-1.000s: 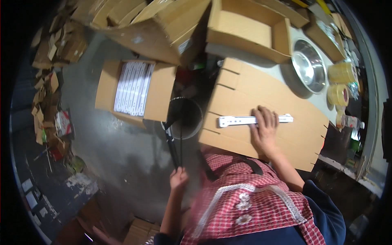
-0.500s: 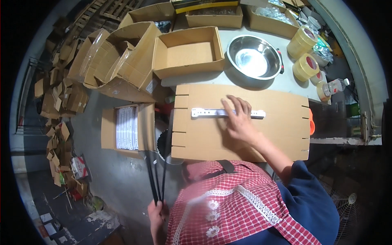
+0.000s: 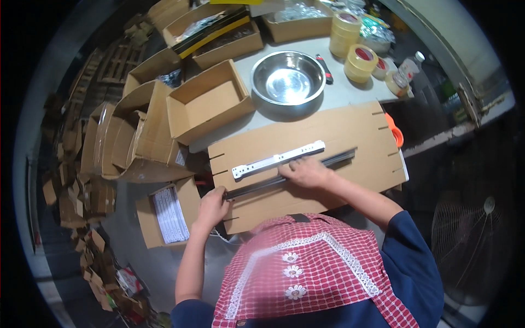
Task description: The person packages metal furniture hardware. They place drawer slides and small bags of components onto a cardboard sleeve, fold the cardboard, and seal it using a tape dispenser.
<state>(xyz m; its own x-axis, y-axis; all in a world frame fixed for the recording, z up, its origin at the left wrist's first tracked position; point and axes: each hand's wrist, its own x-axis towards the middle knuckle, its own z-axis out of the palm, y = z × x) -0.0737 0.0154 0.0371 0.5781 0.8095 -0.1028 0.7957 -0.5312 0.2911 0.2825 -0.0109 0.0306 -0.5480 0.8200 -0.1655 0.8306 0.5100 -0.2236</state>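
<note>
A sheet of brown cardboard (image 3: 262,205) with slots along its short ends lies in front of me. On it rests a white drawer slide (image 3: 257,165) with small holes, slightly aslant. Nearer to me several long, thin black strips (image 3: 254,188) lie side by side in a bundle across the cardboard. My left hand (image 3: 212,208) is closed on the left end of the bundle. Curled over its middle, my right hand (image 3: 307,171) grips the strips, and their right end sticks out past it. The fingers partly hide the strips.
Behind the cardboard, a steel bowl (image 3: 288,78) and an open carton (image 3: 210,101) stand on the table. Rolls of clear tape (image 3: 360,63) and a plastic bottle (image 3: 409,69) are at the back right. A carton of white slides (image 3: 170,214) sits at the left; an orange handle (image 3: 395,131) shows at right.
My left hand has brought the black strips up from beside the table onto the cardboard. My right hand has let go of the drawer slide and gripped the strips. The view has turned.
</note>
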